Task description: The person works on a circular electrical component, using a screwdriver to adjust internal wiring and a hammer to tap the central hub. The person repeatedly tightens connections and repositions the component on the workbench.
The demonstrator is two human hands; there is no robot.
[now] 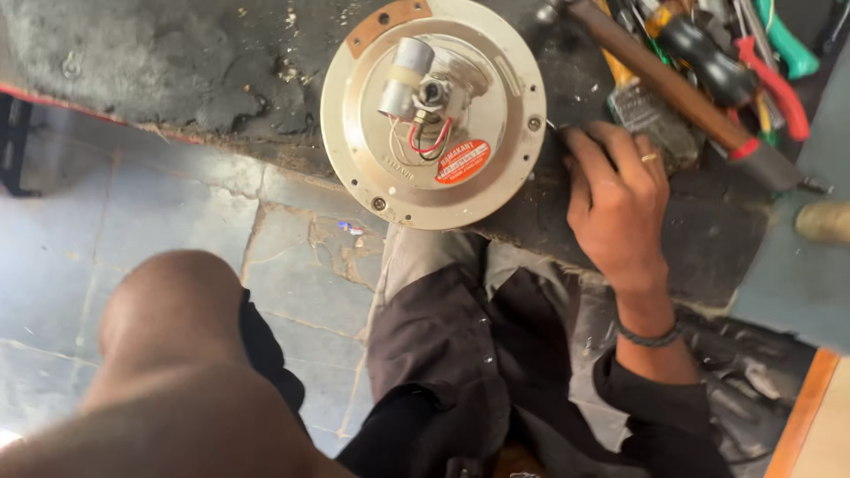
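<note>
**Fan motor on the bench edge, one hand beside it**

From the head camera we look down on a round, cream-coloured ceiling fan motor housing [433,111] lying flat at about 12 o'clock, on a dark, grimy workbench [177,71], its near rim overhanging the bench edge. On top sit a grey cylindrical capacitor [405,75] and a loop of red and white wires [429,142], with a round orange sticker [462,161] at the housing's 5 o'clock.

Our right hand [620,208] rests on the bench at 3 o'clock of the housing, just beside the rim and not touching it. Its fingers are curled loosely, and they clamp on nothing that we can see. A ring and a dark wristband show on it. Beyond it, at 1 to 2 o'clock, lies a wooden-handled hammer [664,80] across a heap of pliers with red and green grips [779,75].

To work well here, we judge the housing wants sliding farther onto the bench, since the overhang could let it tip, and the wires want keeping clear of any tool.

Our left hand is out of sight. A bare knee [168,319] fills 7 o'clock, blurred. The tool heap is cut off at the top edge, and the fingertips are partly hidden, so a small part beneath them cannot be ruled out.
</note>
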